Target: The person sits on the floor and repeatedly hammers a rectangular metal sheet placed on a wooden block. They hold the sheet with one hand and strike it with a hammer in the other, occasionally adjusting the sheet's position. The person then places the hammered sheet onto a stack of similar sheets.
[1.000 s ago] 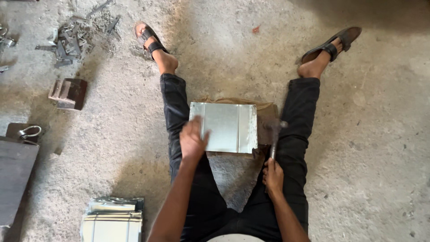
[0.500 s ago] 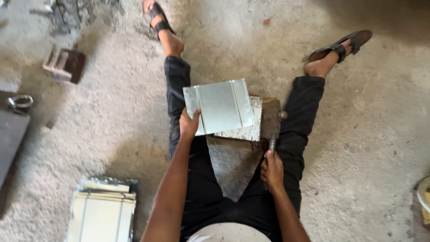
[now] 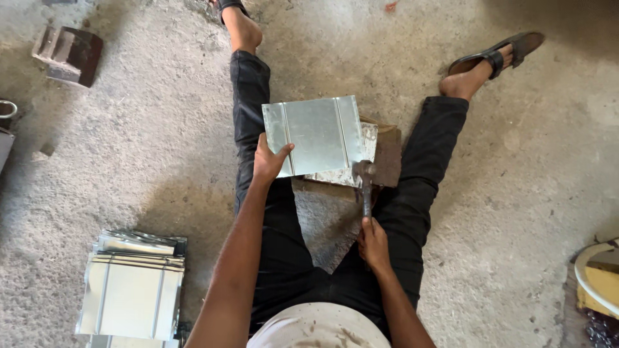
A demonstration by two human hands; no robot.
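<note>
Sheet metal is being handled on a rough concrete floor (image 3: 516,212) by a person sitting with both legs spread. Their left hand (image 3: 267,161) is gripping a ribbed metal sheet (image 3: 313,132) at its lower left corner, thumb lying on top and the other fingers tucked underneath, so nearly all of the sheet is reaching up and to the right of that grip. The sheet is being held at a slight tilt over a flat block (image 3: 387,154) lying between the legs, and it is hiding most of a 2nd sheet lying on that block. Their right hand (image 3: 373,243) is closing tightly round the handle end of a hammer (image 3: 365,180), whose head is sitting just past the held sheet's lower right corner. Beside the left arm, a stack of similar sheets (image 3: 132,290) is resting on the floor.
</note>
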